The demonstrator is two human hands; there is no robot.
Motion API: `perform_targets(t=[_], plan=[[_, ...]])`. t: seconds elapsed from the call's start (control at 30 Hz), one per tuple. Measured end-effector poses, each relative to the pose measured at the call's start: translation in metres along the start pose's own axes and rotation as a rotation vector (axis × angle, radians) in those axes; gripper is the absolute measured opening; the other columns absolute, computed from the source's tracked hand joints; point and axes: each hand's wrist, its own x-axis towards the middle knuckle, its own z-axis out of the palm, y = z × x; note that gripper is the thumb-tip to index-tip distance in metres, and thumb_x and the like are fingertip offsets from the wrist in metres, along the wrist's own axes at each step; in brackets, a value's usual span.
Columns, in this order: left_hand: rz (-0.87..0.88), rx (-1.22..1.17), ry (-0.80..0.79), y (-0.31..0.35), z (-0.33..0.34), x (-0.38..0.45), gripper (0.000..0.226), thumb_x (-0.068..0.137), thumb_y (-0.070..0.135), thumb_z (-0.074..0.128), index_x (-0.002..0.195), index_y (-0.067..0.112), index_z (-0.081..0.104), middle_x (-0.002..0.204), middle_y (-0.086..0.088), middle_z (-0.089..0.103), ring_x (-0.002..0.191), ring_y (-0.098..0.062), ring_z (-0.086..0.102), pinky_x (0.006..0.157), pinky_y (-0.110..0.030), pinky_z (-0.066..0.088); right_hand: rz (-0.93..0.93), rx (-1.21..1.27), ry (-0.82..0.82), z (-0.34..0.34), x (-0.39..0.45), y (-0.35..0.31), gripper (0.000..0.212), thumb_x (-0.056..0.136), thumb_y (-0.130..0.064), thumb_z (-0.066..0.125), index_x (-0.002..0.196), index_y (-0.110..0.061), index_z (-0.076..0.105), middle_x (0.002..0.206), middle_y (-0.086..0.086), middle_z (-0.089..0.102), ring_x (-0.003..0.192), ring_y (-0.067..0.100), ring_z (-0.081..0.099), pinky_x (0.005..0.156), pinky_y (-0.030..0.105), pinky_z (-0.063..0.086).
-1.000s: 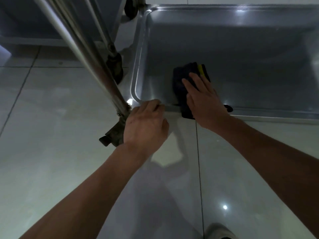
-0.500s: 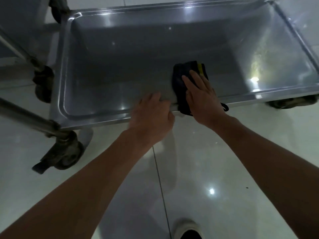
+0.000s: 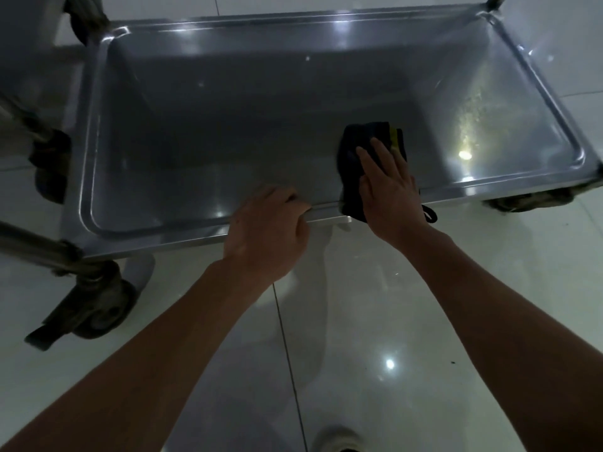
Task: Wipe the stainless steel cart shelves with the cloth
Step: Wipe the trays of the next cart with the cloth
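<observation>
The right hand (image 3: 388, 190) is lying flat, fingers straight, pressing the dark cloth (image 3: 355, 164) onto the near rim of the steel shelf (image 3: 228, 132); the cloth is draping over that edge, a loop hanging below. The left hand (image 3: 269, 230) is curling over the same rim just beside it, its fingertips going out of sight inside. The shelf floor is lying open to the left and behind the cloth. A caster (image 3: 98, 305) is showing at the near left corner; the posts are being cut off by the frame. Glossy floor tiles (image 3: 359, 337) are reflecting ceiling lights, and a shoe tip (image 3: 339, 440) is showing at the bottom edge.
</observation>
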Motion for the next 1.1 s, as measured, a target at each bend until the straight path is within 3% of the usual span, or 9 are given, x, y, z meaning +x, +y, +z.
perform_targets(t=[0.13, 0.33, 0.57, 0.77, 0.97, 1.1], plan=[[0.039, -0.057, -0.046, -0.022, -0.004, -0.012, 0.036, 0.087, 0.029, 0.051, 0.114, 0.017, 0.072, 0.122, 0.000, 0.063, 0.123, -0.022, 0.050, 0.099, -0.043, 0.049, -0.034, -0.010, -0.026, 0.008, 0.005, -0.030, 0.052, 0.106, -0.029, 0.027, 0.157, -0.026, 0.019, 0.166, -0.001, 0.006, 0.153, 0.026, 0.001, 0.119, 0.049, 0.018], [-0.045, -0.009, 0.079, -0.087, -0.028, -0.044, 0.040, 0.086, 0.034, 0.045, 0.109, 0.018, 0.074, 0.123, -0.006, 0.065, 0.113, -0.027, 0.056, 0.093, -0.045, 0.051, -0.077, -0.009, -0.045, 0.030, 0.017, -0.092, 0.053, 0.107, -0.030, 0.026, 0.158, -0.025, 0.015, 0.167, 0.002, 0.002, 0.153, 0.029, -0.003, 0.121, 0.048, 0.010], [-0.241, 0.130, 0.112, -0.141, -0.065, -0.081, 0.023, 0.092, 0.023, 0.056, 0.103, 0.013, 0.073, 0.118, -0.007, 0.064, 0.109, -0.031, 0.056, 0.085, -0.048, 0.054, -0.214, -0.021, -0.082, 0.059, 0.031, -0.182, 0.055, 0.106, -0.034, 0.024, 0.159, -0.024, 0.010, 0.166, 0.003, -0.002, 0.152, 0.031, -0.005, 0.122, 0.047, 0.006], [-0.245, 0.142, 0.211, -0.152, -0.063, -0.104, 0.026, 0.088, 0.021, 0.053, 0.091, 0.008, 0.075, 0.101, -0.004, 0.066, 0.094, -0.026, 0.061, 0.074, -0.035, 0.053, -0.372, -0.001, -0.137, 0.082, 0.047, -0.253, 0.054, 0.106, -0.033, 0.026, 0.158, -0.025, 0.014, 0.166, 0.003, 0.000, 0.152, 0.032, -0.003, 0.121, 0.050, 0.007], [-0.203, 0.110, 0.263, -0.160, -0.058, -0.108, 0.023, 0.086, 0.015, 0.056, 0.097, 0.008, 0.075, 0.099, -0.006, 0.066, 0.088, -0.026, 0.061, 0.071, -0.035, 0.051, -0.541, 0.045, -0.208, 0.101, 0.060, -0.313, 0.052, 0.105, -0.032, 0.029, 0.156, -0.029, 0.021, 0.166, 0.001, 0.007, 0.151, 0.032, 0.004, 0.121, 0.051, 0.010], [-0.218, 0.128, 0.227, -0.159, -0.061, -0.108, 0.027, 0.089, 0.019, 0.051, 0.098, 0.009, 0.074, 0.103, -0.006, 0.066, 0.091, -0.026, 0.061, 0.069, -0.039, 0.053, -0.556, 0.086, -0.200, 0.100, 0.060, -0.310, 0.051, 0.106, -0.030, 0.027, 0.157, -0.026, 0.021, 0.166, 0.000, 0.008, 0.152, 0.029, 0.004, 0.120, 0.046, 0.009]])
